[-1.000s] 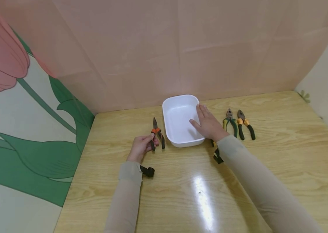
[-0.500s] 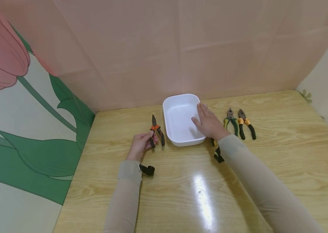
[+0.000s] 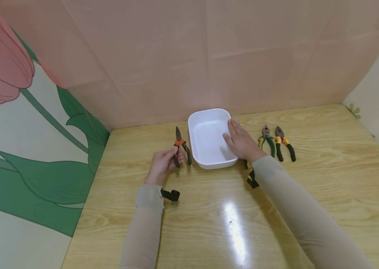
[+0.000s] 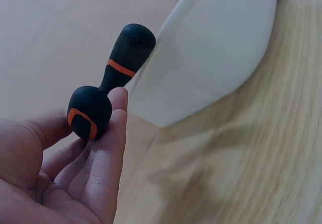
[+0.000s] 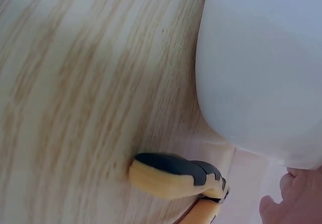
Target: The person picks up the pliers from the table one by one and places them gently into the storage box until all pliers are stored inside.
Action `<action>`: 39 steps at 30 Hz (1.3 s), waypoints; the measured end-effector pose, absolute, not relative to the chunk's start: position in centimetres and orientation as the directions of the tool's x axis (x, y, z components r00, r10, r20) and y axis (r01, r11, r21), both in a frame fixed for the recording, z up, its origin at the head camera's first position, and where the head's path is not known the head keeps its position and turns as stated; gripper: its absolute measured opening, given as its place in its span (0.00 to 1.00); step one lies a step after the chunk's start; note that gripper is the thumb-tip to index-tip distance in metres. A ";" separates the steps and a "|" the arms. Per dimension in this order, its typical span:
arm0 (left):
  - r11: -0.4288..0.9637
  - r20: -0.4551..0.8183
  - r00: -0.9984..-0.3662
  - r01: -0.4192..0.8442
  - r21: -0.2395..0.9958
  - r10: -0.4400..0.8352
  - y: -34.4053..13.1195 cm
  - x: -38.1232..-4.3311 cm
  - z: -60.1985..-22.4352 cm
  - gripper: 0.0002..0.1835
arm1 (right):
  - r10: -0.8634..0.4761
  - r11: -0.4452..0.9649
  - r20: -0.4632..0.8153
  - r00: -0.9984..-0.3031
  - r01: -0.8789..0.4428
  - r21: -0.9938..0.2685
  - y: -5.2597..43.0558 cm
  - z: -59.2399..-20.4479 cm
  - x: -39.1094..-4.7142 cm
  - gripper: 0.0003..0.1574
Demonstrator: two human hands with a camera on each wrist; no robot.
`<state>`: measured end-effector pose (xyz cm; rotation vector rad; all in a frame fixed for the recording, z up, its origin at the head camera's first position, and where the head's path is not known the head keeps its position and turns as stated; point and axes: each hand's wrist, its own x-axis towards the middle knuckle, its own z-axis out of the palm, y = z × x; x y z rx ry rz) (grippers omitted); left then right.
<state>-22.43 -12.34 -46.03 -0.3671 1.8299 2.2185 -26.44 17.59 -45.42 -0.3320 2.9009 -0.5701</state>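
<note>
My left hand pinches one handle of long-nose pliers with black and orange grips, just left of a white plastic basin. In the left wrist view the handle ends of the pliers stick up past the fingers, above the table and beside the basin wall. My right hand rests on the basin's right rim, fingers straight and thumb over the inside. From the right wrist, only part of that hand shows, against the basin's outer wall.
Right of the basin lie green-handled pliers and pliers with orange-and-black handles. Another yellow-and-black handled tool lies under my right wrist, mostly hidden in the head view. The wooden table meets a pink-covered wall behind.
My left hand has carried the long-nose pliers slightly upward in the head view, along the basin's left side. The right hand and basin have hardly moved.
</note>
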 end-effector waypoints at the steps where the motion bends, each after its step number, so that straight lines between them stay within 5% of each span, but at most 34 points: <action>1: -0.184 -0.340 -0.940 -0.339 0.922 0.028 -12.2 -22.4 -45.9 0.22 | -0.246 0.902 -0.121 -0.962 -0.182 -0.391 17.6 -45.4 -26.4 0.50; 39: -0.028 -0.337 -0.936 -0.341 0.940 0.099 -6.8 -24.0 -43.0 0.19 | -0.216 0.910 -0.086 -0.973 -0.169 -0.377 17.1 -45.2 -26.3 0.48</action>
